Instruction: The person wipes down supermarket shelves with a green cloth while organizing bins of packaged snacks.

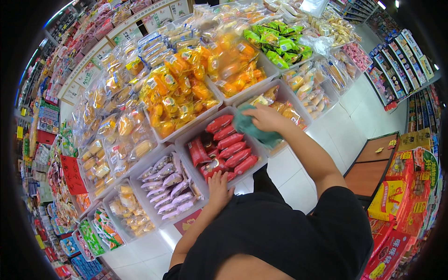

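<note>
A blurred green cloth (257, 131) is gripped in my right hand (264, 117). It hangs over the dividing edge between the plastic bin of red packets (182, 143) and the bin of mixed wrapped snacks (304, 115). My left hand (218, 187) rests with spread fingers at the near side of the red-packet bin, touching or just above the lowest red packets (232, 150). Several of these packets lie in a slanted row, with others jumbled on the left. To the left sits a bin of lilac packets (175, 189).
Orange wrapped snacks (175, 94) fill bins behind, with green packets (280, 42) farther right. A red handwritten sign (73, 175) stands at left. On the right are a brown wooden surface (372, 161) and red gift boxes (402, 196). White floor tiles (290, 171) show below the bins.
</note>
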`<state>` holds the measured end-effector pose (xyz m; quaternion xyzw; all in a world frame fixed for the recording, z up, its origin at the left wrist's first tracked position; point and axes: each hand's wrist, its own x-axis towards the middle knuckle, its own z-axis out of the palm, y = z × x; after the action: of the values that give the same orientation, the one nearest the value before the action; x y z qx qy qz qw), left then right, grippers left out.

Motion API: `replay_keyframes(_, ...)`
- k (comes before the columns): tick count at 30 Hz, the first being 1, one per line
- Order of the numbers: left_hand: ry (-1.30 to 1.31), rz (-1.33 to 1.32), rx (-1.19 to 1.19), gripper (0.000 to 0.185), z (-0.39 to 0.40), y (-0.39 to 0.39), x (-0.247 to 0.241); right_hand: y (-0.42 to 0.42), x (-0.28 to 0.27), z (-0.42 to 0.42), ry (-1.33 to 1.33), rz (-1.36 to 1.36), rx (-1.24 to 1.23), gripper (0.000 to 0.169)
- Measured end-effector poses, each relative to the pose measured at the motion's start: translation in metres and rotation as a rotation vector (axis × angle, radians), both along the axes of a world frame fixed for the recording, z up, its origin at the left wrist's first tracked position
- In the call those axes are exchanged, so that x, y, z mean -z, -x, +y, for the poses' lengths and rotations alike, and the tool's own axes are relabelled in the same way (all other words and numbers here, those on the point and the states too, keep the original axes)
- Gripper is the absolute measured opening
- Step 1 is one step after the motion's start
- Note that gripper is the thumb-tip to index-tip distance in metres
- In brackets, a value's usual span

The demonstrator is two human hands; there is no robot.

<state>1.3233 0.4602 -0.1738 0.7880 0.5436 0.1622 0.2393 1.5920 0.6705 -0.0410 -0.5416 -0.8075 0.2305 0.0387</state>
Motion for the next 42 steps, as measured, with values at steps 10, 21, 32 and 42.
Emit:
replay_keyframes(10, 0.031, -0.151, -0.064, 0.075, 0.074, -0.174, -0.005, -0.116, 0.091, 0.147, 0.166, -0.316, -0.015, 0.041)
replay_keyframes(21, -0.098, 0.203, -0.298, 0.095, 0.095, -0.236, 0.018, -0.194, 0.1, 0.177, 0.233, -0.244, 0.284, 0.045)
replay_keyframes(32, -0.062, 0.233, -0.309, 0.11, 0.095, -0.242, 0.006, -0.276, 0.077, 0.032, 0.477, -0.174, 0.174, 0.054)
replay_keyframes(42, -0.056, 0.194, -0.254, 0.1, 0.097, -0.235, 0.013, -0.369, 0.101, -0.008, 0.297, 0.02, 0.008, 0.049)
